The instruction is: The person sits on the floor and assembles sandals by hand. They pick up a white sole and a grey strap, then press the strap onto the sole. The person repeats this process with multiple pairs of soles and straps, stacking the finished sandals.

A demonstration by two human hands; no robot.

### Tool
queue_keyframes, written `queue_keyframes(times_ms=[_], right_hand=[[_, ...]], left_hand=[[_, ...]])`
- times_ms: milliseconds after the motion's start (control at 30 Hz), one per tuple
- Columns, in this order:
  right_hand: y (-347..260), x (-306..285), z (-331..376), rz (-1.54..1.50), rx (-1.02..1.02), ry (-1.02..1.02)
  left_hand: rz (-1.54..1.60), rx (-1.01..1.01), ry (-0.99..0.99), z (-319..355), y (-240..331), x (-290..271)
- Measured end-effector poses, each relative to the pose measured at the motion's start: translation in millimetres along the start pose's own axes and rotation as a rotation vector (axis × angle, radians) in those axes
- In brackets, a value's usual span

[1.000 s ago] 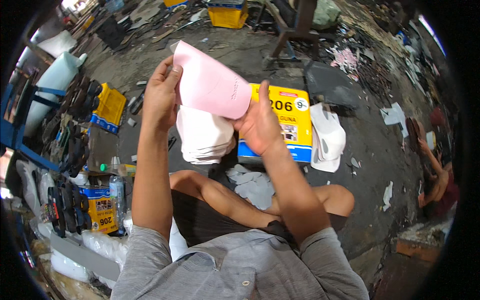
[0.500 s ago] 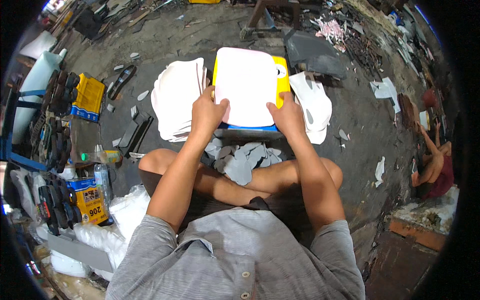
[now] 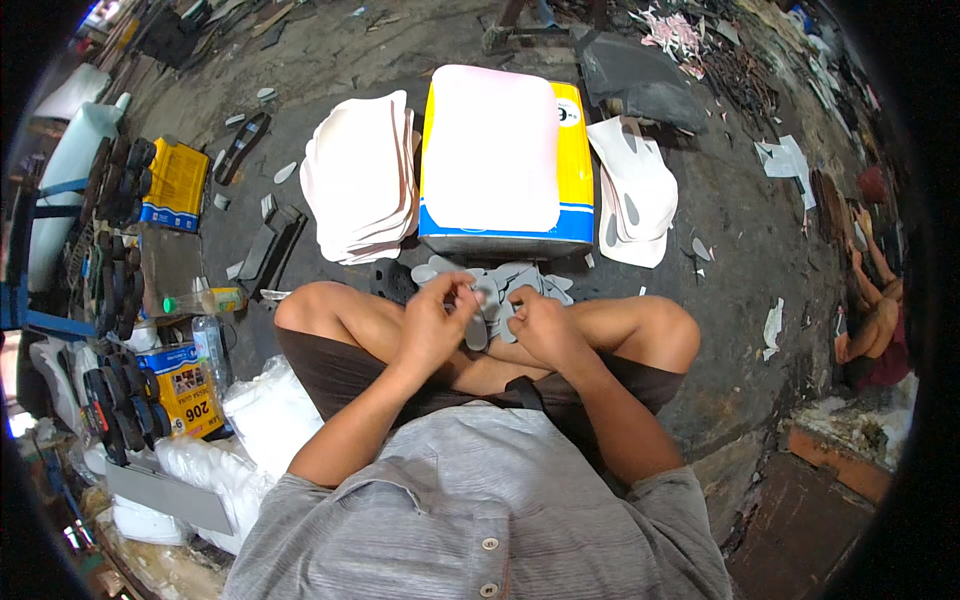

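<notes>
I sit cross-legged on the dark ground. My left hand [image 3: 437,318] and my right hand [image 3: 537,325] meet just above my shins, at a heap of small grey cut-out pieces [image 3: 500,285]. The left fingers pinch one grey piece [image 3: 477,325]; the right fingers close on the pieces beside it. In front of the heap stands a yellow and blue tin box [image 3: 578,175]. A pale pink sheet [image 3: 492,150] lies flat on its top.
A stack of white sheets [image 3: 360,180] lies left of the box, and white sheets with cut-out holes [image 3: 635,195] lie to its right. Yellow cartons [image 3: 175,185], black soles [image 3: 115,215] and white bags [image 3: 265,415] line my left. Another person [image 3: 880,320] sits at the far right.
The pink sheet went from held up in both hands to lying flat on the box. Both hands then dropped back to the grey pieces at my legs.
</notes>
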State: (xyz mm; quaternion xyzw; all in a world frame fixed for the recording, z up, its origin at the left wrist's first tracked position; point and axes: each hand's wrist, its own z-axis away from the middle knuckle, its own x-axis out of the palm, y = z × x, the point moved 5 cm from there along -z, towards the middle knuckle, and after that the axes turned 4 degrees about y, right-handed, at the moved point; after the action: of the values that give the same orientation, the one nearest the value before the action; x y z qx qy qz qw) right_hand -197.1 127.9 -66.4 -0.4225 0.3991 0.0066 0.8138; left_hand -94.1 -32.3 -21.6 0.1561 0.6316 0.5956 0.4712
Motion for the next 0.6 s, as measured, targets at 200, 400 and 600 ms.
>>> queue_keyframes(times_ms=[200,400,600], right_hand=[[-21.6,-23.2,14.5,-0.559,0.027,0.011],[-49.6,-86.8,-7.4,-0.062,-0.388,0.406],[-66.5,-147.6,-62.3,0.295,-0.678,0.305]], left_hand=[[0.515,-0.352,-0.235,19.8,-14.1,27.2],[0.4,-0.299,-0.159,-0.1,-4.7,19.2],[0.429,-0.127,-0.314,-15.8,34.7,18.8]])
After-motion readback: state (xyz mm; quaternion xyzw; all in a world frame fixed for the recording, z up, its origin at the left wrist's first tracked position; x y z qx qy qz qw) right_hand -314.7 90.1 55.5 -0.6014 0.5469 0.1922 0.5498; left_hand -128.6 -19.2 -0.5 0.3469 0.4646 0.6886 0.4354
